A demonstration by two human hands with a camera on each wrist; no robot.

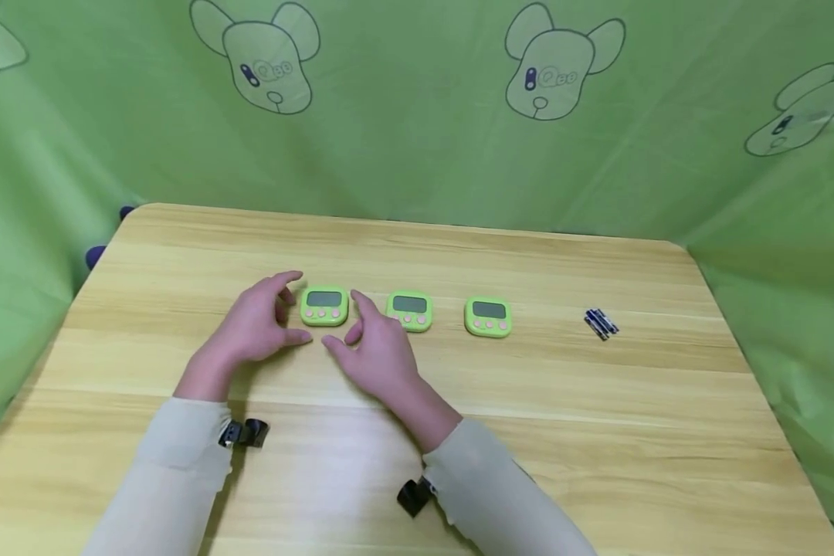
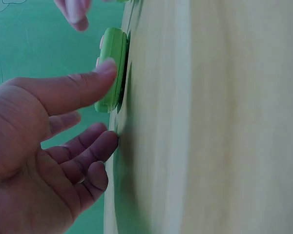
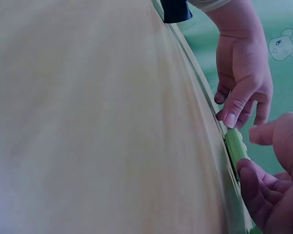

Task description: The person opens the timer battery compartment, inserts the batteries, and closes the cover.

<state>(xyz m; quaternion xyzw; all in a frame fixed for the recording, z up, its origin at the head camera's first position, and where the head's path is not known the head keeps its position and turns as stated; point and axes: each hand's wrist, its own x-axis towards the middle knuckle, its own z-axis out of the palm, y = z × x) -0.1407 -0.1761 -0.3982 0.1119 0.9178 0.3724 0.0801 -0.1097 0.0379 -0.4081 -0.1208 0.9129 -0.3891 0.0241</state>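
Three light-green digital timers with grey screens and pink buttons lie in a row. The left timer (image 1: 324, 306) sits between my two hands, flat on the table. My left hand (image 1: 255, 320) curves around its left side, thumb and forefinger apart, holding nothing. On the other side my right hand (image 1: 378, 347) has its thumb and forefinger spread near the timer's right edge, and it partly covers the middle timer (image 1: 411, 304). Farther right is the third timer (image 1: 488, 317). In the left wrist view the timer (image 2: 115, 63) stands edge-on behind my left thumb (image 2: 73, 90).
Several small dark batteries (image 1: 601, 323) lie together right of the timers. The wood-grain table (image 1: 598, 463) has a green curtain (image 1: 417, 154) with printed animal heads behind it and at both sides. Each sleeve carries a black wrist camera (image 1: 245, 433).
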